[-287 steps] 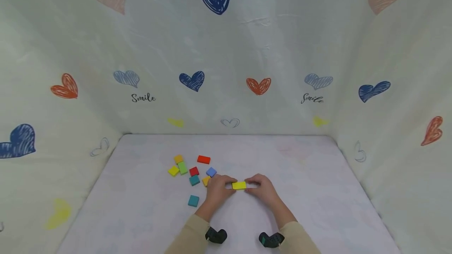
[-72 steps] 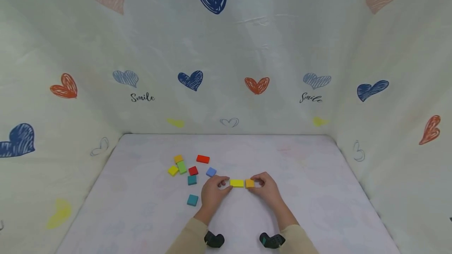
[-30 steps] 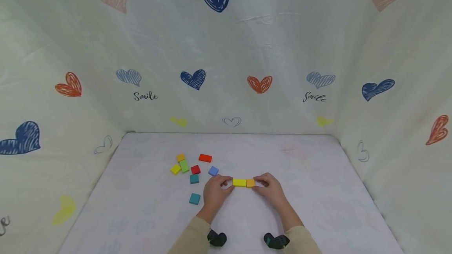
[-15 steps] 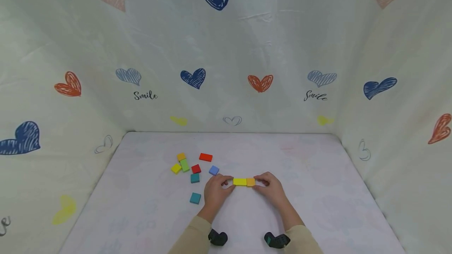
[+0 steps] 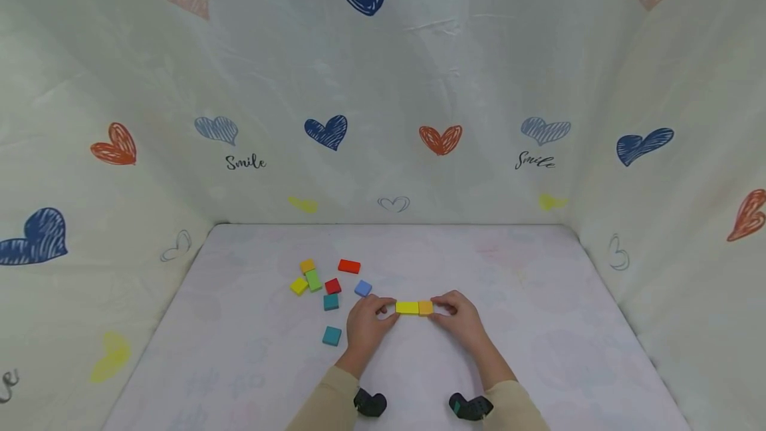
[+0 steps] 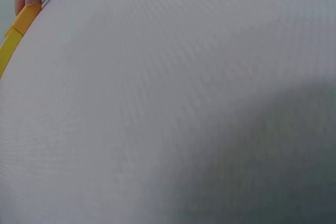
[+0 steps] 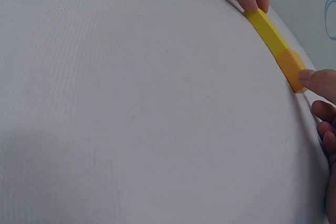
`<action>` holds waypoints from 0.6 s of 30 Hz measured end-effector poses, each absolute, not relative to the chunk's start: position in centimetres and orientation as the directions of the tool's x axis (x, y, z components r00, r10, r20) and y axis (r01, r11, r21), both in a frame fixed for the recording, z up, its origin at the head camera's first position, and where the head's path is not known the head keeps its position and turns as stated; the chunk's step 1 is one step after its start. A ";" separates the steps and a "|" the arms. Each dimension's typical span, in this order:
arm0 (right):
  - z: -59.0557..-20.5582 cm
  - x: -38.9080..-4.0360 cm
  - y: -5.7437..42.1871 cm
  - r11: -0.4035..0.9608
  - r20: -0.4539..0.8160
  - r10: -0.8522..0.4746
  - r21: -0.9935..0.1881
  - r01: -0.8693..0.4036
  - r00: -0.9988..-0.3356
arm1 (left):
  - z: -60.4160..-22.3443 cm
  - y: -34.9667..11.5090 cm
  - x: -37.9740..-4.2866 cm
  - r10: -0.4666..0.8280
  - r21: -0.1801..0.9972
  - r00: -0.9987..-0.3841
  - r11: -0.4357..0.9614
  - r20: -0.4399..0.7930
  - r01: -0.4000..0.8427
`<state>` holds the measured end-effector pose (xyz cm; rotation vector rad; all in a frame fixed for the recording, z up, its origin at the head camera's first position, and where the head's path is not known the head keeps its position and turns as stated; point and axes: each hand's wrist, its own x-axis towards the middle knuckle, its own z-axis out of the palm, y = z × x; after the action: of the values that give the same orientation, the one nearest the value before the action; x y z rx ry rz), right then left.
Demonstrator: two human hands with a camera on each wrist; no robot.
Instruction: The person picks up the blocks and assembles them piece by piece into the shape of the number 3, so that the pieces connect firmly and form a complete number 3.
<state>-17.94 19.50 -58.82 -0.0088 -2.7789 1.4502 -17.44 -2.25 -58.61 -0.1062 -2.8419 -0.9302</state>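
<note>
My left hand (image 5: 366, 326) pinched the yellow block (image 5: 407, 308), my right hand (image 5: 462, 319) the orange block (image 5: 425, 308); both, I judged, were light, rigid and best gripped by outer ends.

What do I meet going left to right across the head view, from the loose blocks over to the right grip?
Small yellow block, green block, small red block, left grip, long yellow block, orange block abutting it, right grip.
</note>
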 end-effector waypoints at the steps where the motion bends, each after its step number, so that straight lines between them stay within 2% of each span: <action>1: -58.8 -17.9 19.5 0.572 0.008 0.007 -0.820 -0.003 -1.000 | -58.6 -2.2 -17.4 0.018 0.584 -0.987 0.804 0.160 0.109; 18: -58.7 -17.8 19.4 0.561 -0.002 0.005 -0.828 0.004 -1.000 | -58.4 -2.3 -17.3 0.022 0.604 -0.989 0.790 0.145 0.106</action>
<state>-17.80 19.39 -58.69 -0.0080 -2.7746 1.4714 -17.25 -2.30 -58.42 -0.1020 -2.8473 -0.9733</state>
